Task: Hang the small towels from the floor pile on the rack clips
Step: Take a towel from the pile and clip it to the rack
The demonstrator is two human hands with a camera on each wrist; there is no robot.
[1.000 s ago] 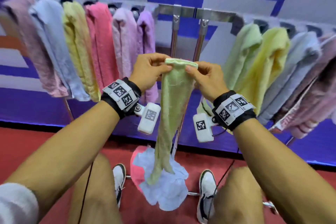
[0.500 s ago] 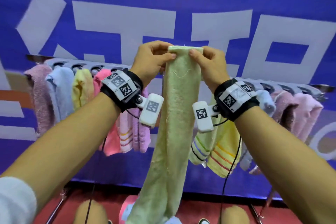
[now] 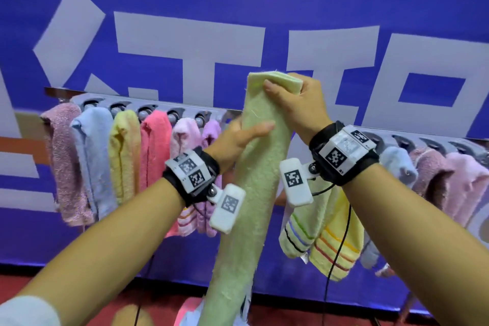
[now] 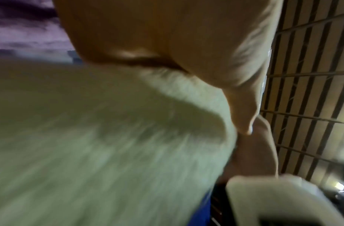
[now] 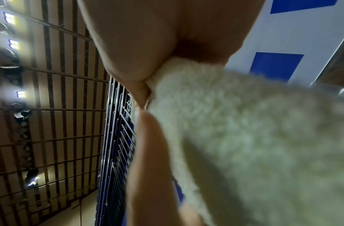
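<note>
- Green towel [image 3: 254,180]: held upright in the centre of the head view, its folded top edge raised above the rack rail, its length hanging down past the lower edge of the frame.
- Right hand [image 3: 296,106]: curled round the top of the green towel, thumb across the front face, fingers wrapped behind; the right wrist view shows the thumb and palm pinching the pile.
- Left hand [image 3: 238,137]: lower on the towel, at rail height, thumb lying straight across the front; the fingers are behind the cloth, so how far they curl cannot be told. The left wrist view is blurred and shows only the hand pressed against the towel.
- Rack rail [image 3: 185,106]: runs across the middle of the frame, with a row of clips [image 3: 146,111] along it.
- Hung towels, left group [image 3: 124,156]: pink, blue, yellow, coral and lilac, side by side.
- Hung towels, right group [image 3: 328,235]: striped yellow-green ones, then blue and pink further right.
- Floor pile [image 3: 190,312]: a small part shows at the bottom edge, behind the green towel.
- Step in hand, as judged: gathering the towel's top for clipping; the towel is not yet on a clip.
- Next move, as judged: bring the bunched top to a free clip, probably in the gap behind the towel, and press it in.
</note>
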